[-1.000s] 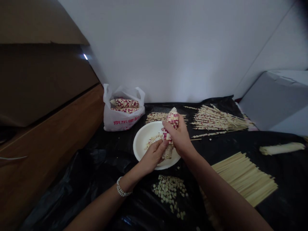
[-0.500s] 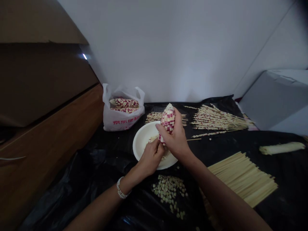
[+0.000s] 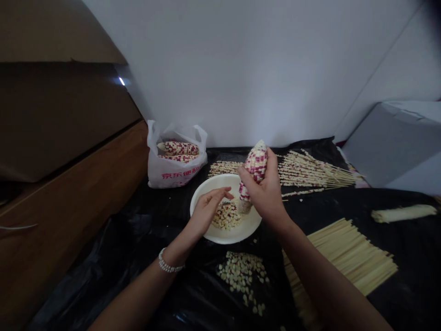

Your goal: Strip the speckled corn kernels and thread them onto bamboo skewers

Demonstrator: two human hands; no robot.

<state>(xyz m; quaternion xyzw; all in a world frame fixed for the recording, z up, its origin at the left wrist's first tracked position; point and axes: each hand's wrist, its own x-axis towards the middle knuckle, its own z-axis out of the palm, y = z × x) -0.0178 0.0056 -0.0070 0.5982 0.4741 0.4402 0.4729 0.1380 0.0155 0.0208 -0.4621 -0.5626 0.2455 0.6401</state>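
Note:
My right hand (image 3: 267, 184) is wrapped round a corn cob (image 3: 257, 161) with cream and purple-red kernels. The cob tilts, its pointed tip up, and its lower end is stripped bare over the bowl. Beneath it stands a white bowl (image 3: 206, 186) with loose kernels (image 3: 227, 217) inside. Over the bowl's left part, my left hand (image 3: 208, 207) has its fingers stretched toward the cob, apart from it. Something small and dark under those fingers is too unclear to name.
A white plastic bag (image 3: 174, 177) holding several cobs stands at left. Behind and right lie skewers threaded with kernels (image 3: 306, 172). Bare wooden sticks (image 3: 351, 257), scattered kernels (image 3: 243, 273) and a pale husk-like roll (image 3: 403, 213) rest on black plastic sheeting (image 3: 144, 257).
The cob in my right hand has moved right and slightly up. My left hand has come away from its lower end toward the left, and its fingers have straightened.

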